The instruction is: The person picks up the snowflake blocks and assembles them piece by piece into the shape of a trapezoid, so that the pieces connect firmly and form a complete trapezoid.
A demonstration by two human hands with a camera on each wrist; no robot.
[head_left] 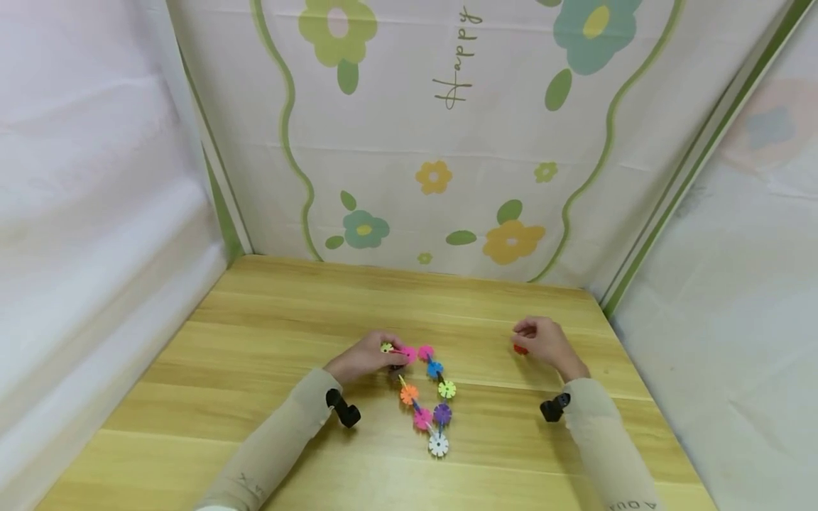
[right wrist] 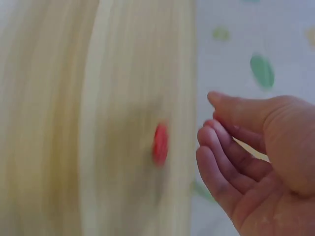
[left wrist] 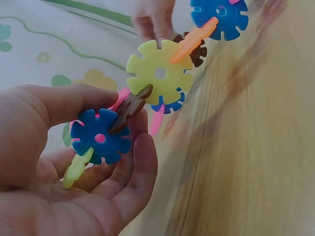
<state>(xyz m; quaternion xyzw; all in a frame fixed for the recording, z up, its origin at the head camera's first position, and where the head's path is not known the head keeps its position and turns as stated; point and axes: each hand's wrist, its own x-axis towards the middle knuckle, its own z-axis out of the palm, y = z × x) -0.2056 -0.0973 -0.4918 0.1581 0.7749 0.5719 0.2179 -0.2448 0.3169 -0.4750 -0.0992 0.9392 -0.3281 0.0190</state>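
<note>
My left hand (head_left: 366,358) grips one end of a chain of slotted plastic snowflake discs. In the left wrist view, thumb and fingers curl round a blue disc (left wrist: 93,128) with a yellow-green disc (left wrist: 76,168) slotted into it. A brown disc (left wrist: 129,112) links it to a larger pale yellow disc (left wrist: 160,81). The chain bends over the table through an orange disc (head_left: 410,395), a white disc (head_left: 438,445) and a purple disc (head_left: 442,414). My right hand (head_left: 543,344), fingers loosely bent with nothing between them, is just above a red disc (right wrist: 160,144) on the table.
The wooden table (head_left: 287,305) meets a white flower-printed cloth wall (head_left: 396,128) at the back. White cloth hangs along the left side (head_left: 96,248) and the right side (head_left: 722,298). Both wrists carry small black cameras.
</note>
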